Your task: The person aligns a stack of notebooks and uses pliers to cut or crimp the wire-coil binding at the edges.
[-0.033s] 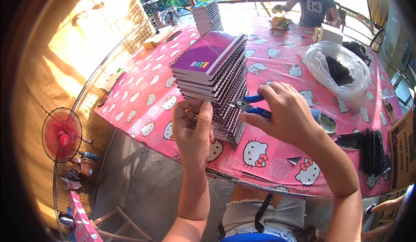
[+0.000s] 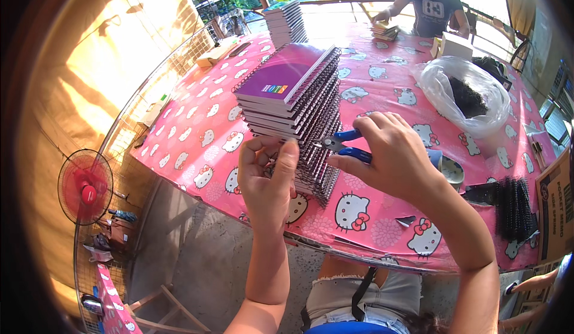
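A tall stack of spiral-bound notebooks point(image 2: 269, 77) with a purple top cover stands in front of me, black coils along its right side. My left hand point(image 2: 269, 169) is closed at the stack's near corner, thumb and fingers pinching the edge of a notebook partway down. In my right hand point(image 2: 391, 152) is a pair of blue-handled pliers point(image 2: 353, 153), handles somewhat spread. Their metal jaws reach the coil ends just right of my left thumb. Whether the jaws grip a wire is too small to tell.
The table point(image 2: 382, 238) wears a pink cartoon-cat cover. Right of the stack lie a plastic bag point(image 2: 439, 86) of black coils, a roll of tape point(image 2: 451, 169), loose black coils point(image 2: 514, 208) and a cardboard box point(image 2: 556, 202). Another notebook stack point(image 2: 286, 26) stands behind; a person point(image 2: 430, 11) sits opposite.
The pliers and my right hand have shifted slightly left along the coils. My left hand stays at the stack. Across the table, the person's hand has moved a little over some papers.
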Demonstrator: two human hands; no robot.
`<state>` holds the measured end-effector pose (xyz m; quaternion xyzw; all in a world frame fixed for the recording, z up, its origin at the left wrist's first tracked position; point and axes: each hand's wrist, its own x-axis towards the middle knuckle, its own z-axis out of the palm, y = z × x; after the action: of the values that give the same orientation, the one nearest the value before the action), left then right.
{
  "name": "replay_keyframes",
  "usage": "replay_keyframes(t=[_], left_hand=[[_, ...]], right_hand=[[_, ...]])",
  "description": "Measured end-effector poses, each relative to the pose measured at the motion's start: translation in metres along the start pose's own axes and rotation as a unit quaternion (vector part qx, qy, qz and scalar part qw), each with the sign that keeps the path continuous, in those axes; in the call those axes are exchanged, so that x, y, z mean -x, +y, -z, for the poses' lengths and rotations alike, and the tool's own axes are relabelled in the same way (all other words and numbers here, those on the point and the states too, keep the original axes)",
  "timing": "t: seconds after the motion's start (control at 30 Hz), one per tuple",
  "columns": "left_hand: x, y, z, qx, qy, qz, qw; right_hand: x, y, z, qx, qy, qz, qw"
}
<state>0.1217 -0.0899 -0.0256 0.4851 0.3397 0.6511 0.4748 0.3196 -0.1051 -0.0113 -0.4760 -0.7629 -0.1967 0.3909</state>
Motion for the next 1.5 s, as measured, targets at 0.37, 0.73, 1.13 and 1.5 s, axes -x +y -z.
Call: replay_keyframes(t=[0.37, 0.73, 1.13, 1.5], left_hand=[[0.003, 0.002, 0.008, -0.036, 0.014, 0.045, 0.998], [0.003, -0.011, 0.012, -0.044, 0.015, -0.001, 0.999], [0.005, -0.016, 0.009, -0.043, 0.007, -0.033, 0.999], [0.014, -0.025, 0.005, -0.053, 0.001, -0.014, 0.999]], right_hand=[[0.011, -0.012, 0.0, -0.016, -0.086, -0.076, 0.993], [0.019, -0.013, -0.006, -0.025, -0.124, -0.101, 0.987], [0.023, -0.012, -0.019, -0.042, -0.18, -0.125, 0.975], [0.019, -0.01, -0.021, -0.025, -0.147, -0.083, 0.985]])
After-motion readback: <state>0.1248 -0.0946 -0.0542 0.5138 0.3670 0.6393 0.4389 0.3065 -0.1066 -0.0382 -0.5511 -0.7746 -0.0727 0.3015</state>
